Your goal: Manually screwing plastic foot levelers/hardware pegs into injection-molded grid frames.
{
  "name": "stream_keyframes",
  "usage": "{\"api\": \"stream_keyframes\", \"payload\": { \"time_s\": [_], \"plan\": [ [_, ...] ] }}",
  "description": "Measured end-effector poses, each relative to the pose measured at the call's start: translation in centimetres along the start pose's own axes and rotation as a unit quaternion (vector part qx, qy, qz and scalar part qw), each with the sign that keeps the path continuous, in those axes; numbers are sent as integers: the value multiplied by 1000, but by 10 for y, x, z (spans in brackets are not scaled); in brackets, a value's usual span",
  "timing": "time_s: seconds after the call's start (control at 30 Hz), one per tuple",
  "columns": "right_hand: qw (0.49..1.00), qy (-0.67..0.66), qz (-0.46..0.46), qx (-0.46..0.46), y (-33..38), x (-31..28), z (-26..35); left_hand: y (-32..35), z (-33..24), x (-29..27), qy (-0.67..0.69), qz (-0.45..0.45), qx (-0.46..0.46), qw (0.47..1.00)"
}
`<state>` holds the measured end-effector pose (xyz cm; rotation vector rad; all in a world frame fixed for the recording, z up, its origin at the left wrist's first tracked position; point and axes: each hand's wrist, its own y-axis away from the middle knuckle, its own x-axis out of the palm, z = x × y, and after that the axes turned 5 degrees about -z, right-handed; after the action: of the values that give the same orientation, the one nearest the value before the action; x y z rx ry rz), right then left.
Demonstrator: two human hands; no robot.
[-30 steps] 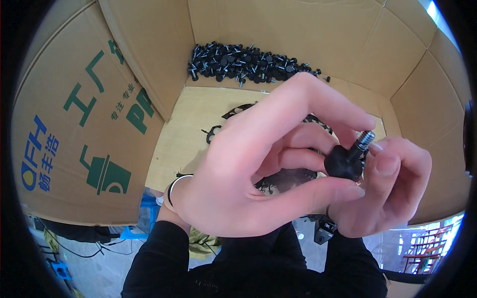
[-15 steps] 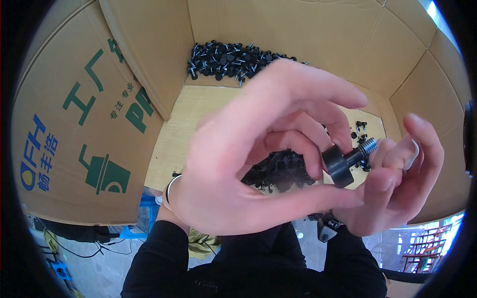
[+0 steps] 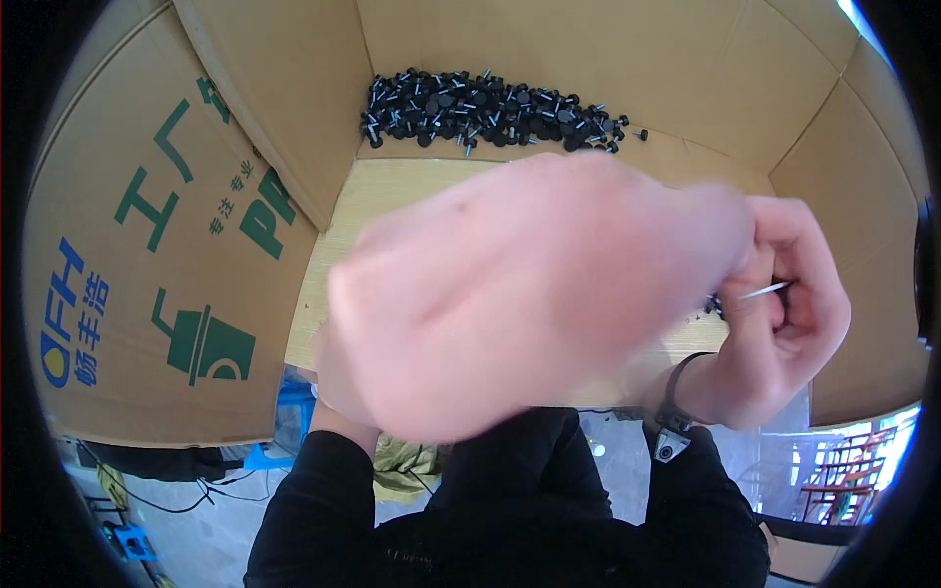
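My left hand [image 3: 529, 294] fills the middle of the head view, blurred, its back toward me. Its fingers curl away to the right, and whatever they hold is hidden behind the hand. Against these fingers rests my right hand [image 3: 784, 304], closed with its fingertips bent in, a pale fingernail edge showing between them. The black-headed threaded screw seen between the hands earlier is out of sight. At the back lies a heap of black-headed screws [image 3: 480, 110] with silvery shanks. Small black pieces [image 3: 714, 306] peek out between my hands.
Tall cardboard walls [image 3: 588, 49] enclose the pale work surface [image 3: 392, 186] at the back and sides. A printed cardboard flap [image 3: 118, 323] stands at left. A black strap with a small device [image 3: 671, 446] circles my right wrist. Below are a blue stool [image 3: 294, 416] and yellowish cloth [image 3: 404, 470].
My left hand has turned over, its back now covering the black-headed screw and the dark pile behind. My right hand has curled tighter, and its wrist strap has come into view.
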<state>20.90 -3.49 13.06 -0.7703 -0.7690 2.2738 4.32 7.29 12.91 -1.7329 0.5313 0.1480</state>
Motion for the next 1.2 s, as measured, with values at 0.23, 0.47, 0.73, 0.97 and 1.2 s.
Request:
{"api": "stream_keyframes", "payload": {
  "time_s": [0.23,0.47,0.73,0.97,1.2],
  "plan": [
    [987,-126,-34,95,-4,7,3,1,3,10,272,-41,-240,931],
    [986,-117,-105,61,3,15,4,4,3,10,177,-29,-205,962],
    [965,-131,-226,-30,0,17,-14,3,-3,12,244,-79,-259,931],
    [943,-155,-290,-57,-6,20,-11,3,5,9,282,-83,-273,916],
    [914,-89,-365,-153,-9,-31,-32,0,37,3,113,-133,-238,955]
  ]
}}
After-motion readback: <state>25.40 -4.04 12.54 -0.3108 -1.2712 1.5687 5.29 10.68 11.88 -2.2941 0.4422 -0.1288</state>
